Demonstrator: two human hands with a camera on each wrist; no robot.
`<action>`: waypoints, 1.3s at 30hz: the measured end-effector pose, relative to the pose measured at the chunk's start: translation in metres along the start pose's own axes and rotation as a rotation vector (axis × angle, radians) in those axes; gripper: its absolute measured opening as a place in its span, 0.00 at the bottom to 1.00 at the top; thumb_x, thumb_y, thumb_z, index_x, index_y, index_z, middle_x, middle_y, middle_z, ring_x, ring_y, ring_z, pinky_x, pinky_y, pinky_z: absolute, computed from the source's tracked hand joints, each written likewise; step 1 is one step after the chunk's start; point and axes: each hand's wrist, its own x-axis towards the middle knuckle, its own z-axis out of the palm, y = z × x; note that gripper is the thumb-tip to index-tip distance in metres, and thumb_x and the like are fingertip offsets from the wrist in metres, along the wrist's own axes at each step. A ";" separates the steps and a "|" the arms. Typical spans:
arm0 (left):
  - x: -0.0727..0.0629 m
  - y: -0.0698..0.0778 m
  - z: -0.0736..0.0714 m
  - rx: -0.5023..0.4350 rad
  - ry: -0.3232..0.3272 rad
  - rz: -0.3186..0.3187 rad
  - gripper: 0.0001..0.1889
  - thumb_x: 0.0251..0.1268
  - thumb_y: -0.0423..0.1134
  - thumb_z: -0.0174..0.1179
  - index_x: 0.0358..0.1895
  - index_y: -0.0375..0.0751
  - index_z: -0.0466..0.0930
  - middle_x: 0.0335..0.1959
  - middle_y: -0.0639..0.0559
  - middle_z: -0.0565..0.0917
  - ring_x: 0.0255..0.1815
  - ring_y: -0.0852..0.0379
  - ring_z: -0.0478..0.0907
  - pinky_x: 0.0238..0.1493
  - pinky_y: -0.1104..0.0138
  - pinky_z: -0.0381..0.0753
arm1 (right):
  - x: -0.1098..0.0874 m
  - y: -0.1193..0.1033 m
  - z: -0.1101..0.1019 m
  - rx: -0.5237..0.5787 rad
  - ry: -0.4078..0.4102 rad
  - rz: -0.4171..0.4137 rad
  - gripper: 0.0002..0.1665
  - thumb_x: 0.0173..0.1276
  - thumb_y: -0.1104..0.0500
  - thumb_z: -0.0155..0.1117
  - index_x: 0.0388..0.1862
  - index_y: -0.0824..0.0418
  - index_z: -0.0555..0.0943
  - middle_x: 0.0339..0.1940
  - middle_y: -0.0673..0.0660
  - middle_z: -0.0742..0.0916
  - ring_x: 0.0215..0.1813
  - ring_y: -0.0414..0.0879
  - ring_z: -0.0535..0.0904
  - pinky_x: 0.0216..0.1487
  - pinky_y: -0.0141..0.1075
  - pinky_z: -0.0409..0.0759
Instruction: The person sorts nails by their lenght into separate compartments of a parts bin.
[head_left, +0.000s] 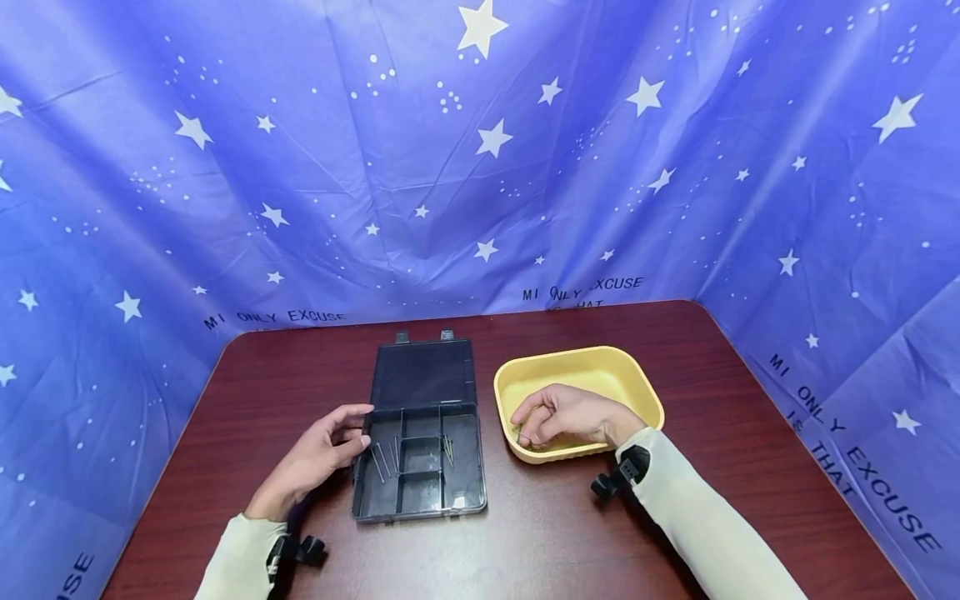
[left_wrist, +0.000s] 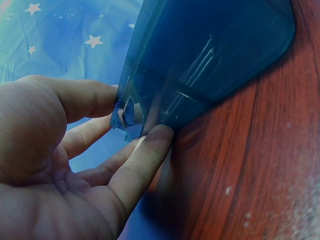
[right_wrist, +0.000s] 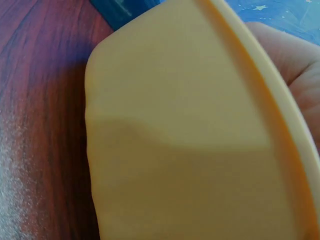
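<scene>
A dark, see-through compartment box (head_left: 422, 504) lies with its lid (head_left: 423, 373) folded back. My left hand (head_left: 330, 450) grips the box's left edge, thumb and fingers on either side of it in the left wrist view. Several silver nails (head_left: 380, 463) lie in the left compartment, and some small gold-coloured screws or nails (head_left: 448, 450) in the right one. Inside the yellow tray (head_left: 633, 379), my right hand (head_left: 566, 414) reaches down with bent fingers. Its thumb and fingertips seem to pinch a small thin metal piece (head_left: 519, 437), too small to identify; the tray's wall hides the fingertips in the right wrist view.
Both containers stand on a dark red wooden table (head_left: 720, 500). A blue curtain (head_left: 420, 150) with white stars surrounds the table's back and sides. The tray stands a short way to the right of the box.
</scene>
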 end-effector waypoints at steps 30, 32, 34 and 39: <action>0.002 -0.003 -0.001 0.010 0.010 0.004 0.28 0.75 0.33 0.65 0.75 0.43 0.72 0.65 0.32 0.76 0.49 0.60 0.81 0.40 0.66 0.85 | -0.024 -0.044 -0.003 0.244 0.314 -0.130 0.09 0.76 0.71 0.59 0.51 0.66 0.82 0.36 0.56 0.91 0.36 0.44 0.88 0.41 0.33 0.89; 0.001 -0.004 -0.001 0.012 0.011 0.002 0.28 0.75 0.33 0.65 0.75 0.43 0.72 0.65 0.32 0.76 0.50 0.60 0.81 0.40 0.66 0.85 | -0.024 -0.048 -0.002 0.253 0.315 -0.145 0.09 0.76 0.71 0.60 0.50 0.64 0.84 0.36 0.56 0.91 0.36 0.44 0.88 0.41 0.34 0.89; 0.001 -0.003 0.000 0.012 0.013 0.000 0.28 0.74 0.33 0.65 0.75 0.43 0.72 0.65 0.32 0.76 0.50 0.60 0.81 0.41 0.66 0.85 | -0.025 -0.053 -0.001 0.258 0.315 -0.160 0.09 0.75 0.70 0.61 0.50 0.65 0.84 0.36 0.56 0.91 0.36 0.44 0.88 0.41 0.34 0.89; 0.002 -0.003 0.000 0.007 0.013 0.002 0.28 0.74 0.33 0.66 0.75 0.43 0.72 0.65 0.32 0.76 0.50 0.60 0.81 0.41 0.66 0.85 | -0.025 -0.066 0.003 0.255 0.330 -0.203 0.09 0.75 0.70 0.62 0.50 0.65 0.84 0.35 0.55 0.91 0.36 0.43 0.88 0.40 0.33 0.89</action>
